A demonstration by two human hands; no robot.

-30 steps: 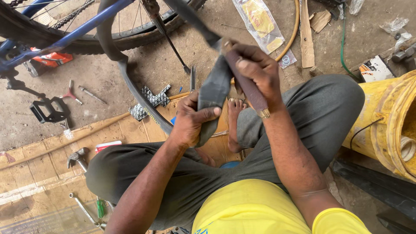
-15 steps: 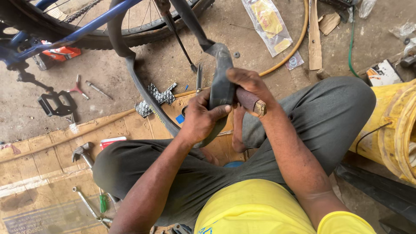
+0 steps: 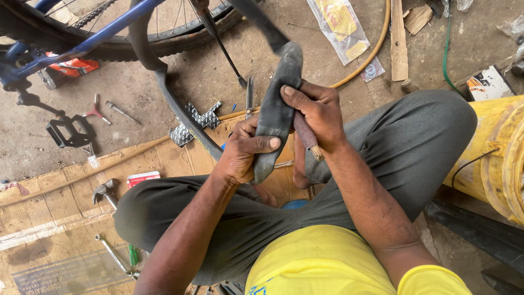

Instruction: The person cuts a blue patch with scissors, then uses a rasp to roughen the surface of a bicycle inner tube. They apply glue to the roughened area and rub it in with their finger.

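Observation:
I sit cross-legged on the ground. My left hand (image 3: 245,150) grips a flat black inner tube (image 3: 275,104) from below, thumb across its face. My right hand (image 3: 316,112) holds a brown rasp-like tool (image 3: 305,134) pressed against the tube's right side. The tube runs up and away towards the bicycle wheel (image 3: 164,30) at the top. A black tyre (image 3: 174,106) curves down from the wheel to behind my left hand.
A blue bicycle frame (image 3: 93,38) and a pedal (image 3: 68,134) are at the upper left. Pliers (image 3: 249,95), a hammer (image 3: 103,191), a spanner (image 3: 112,254) and a chequered metal piece (image 3: 196,123) lie on cardboard. A yellow drum (image 3: 499,158) stands at the right.
The view has shifted and both hands have come closer together on the tube. My right hand with the tool has slid down from the upper part of the tube to beside my left hand.

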